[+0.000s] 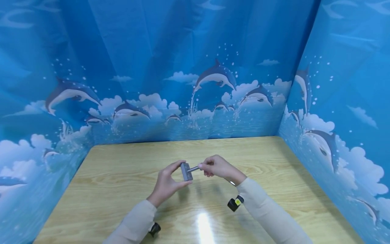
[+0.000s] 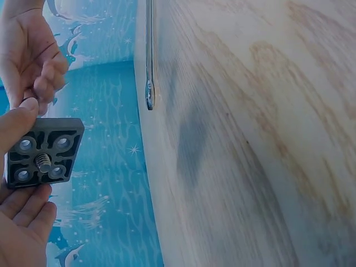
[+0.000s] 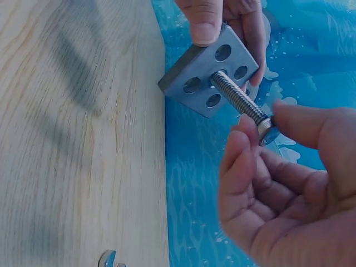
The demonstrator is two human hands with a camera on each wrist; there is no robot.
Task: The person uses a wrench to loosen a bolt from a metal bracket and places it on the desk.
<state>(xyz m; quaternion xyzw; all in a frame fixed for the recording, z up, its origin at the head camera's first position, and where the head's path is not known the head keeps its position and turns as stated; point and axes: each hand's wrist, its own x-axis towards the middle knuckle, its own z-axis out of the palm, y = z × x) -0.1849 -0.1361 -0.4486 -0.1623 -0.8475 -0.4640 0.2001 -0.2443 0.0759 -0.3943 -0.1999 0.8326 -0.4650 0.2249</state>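
Note:
A grey square plate (image 1: 186, 171) is gripped by its edges between the thumb and fingers of my left hand (image 1: 167, 183), raised over the table. Through the plate's centre hole runs a long threaded metal bolt (image 3: 239, 95), whose tip pokes out of the ribbed back in the left wrist view. My right hand (image 1: 220, 167) pinches the bolt's head between thumb and fingertips. Around the bolt, the plate face (image 3: 203, 64) has several round holes. Much of the shank stands out on the head side.
A metal wrench (image 2: 149, 83) lies on the wooden table (image 1: 122, 189), mostly hidden by my right wrist in the head view. Blue dolphin-print curtains (image 1: 170, 51) enclose the table at the back and sides. Black cameras (image 1: 234, 204) are strapped at both wrists.

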